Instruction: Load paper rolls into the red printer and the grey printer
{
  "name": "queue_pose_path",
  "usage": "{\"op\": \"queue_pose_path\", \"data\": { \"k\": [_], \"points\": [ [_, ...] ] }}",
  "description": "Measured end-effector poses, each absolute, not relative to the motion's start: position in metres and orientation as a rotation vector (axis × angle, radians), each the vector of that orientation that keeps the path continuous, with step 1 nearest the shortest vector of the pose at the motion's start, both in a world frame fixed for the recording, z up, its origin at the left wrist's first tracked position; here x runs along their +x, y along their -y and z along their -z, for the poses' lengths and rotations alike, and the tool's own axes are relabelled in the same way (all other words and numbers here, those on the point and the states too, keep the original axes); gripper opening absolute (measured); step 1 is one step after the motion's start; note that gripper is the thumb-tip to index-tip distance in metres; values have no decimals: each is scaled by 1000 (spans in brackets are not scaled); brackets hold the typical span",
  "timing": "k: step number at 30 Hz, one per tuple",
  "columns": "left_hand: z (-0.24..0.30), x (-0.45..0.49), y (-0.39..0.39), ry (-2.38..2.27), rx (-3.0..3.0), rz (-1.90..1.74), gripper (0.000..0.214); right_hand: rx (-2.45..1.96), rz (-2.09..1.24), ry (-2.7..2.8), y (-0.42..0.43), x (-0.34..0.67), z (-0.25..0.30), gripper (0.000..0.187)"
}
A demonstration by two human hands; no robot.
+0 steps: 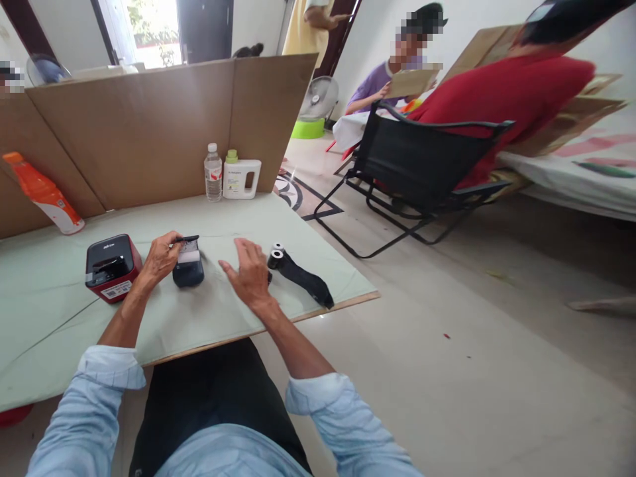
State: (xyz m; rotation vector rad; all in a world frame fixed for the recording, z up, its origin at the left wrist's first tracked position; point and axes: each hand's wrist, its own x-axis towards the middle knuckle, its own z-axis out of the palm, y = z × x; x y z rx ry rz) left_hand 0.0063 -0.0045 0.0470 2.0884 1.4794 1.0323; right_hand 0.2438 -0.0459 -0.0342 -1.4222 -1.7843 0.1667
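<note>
My left hand (159, 257) is closed in a pinch on a thin black piece at the top of a small dark blue device (188, 268) that lies on the pale green table top (59, 298). My right hand (250, 271) hovers flat with fingers spread just right of that device. Right beside my right hand lies a black ribbon strip with two small rolls (298, 273) at its far end. A red and black label printer (111, 266) stands to the left of my left hand.
A cardboard screen (149, 126) walls the table's far side. In front of it stand a water bottle (213, 173) and a white jug (241, 177); an orange packet (44, 193) leans at the left. A black folding chair (422, 172) and seated people are to the right.
</note>
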Motion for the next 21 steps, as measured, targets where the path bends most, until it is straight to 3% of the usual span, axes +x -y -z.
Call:
{"op": "queue_pose_path", "data": {
  "k": [3,9,15,21],
  "points": [
    [-54,28,3,-1400,2099,-1053,19,-1735,-233,1799,41,269,26,59],
    [-43,92,-19,-1328,2170,-900,22,-1959,-423,1910,51,279,17,27],
    [-23,135,-22,-1188,2334,-646,27,-1806,-505,2043,78,287,4,24],
    [-9,102,33,-1218,2475,-520,40,-1803,-598,2088,87,285,2,28]
  ]
}}
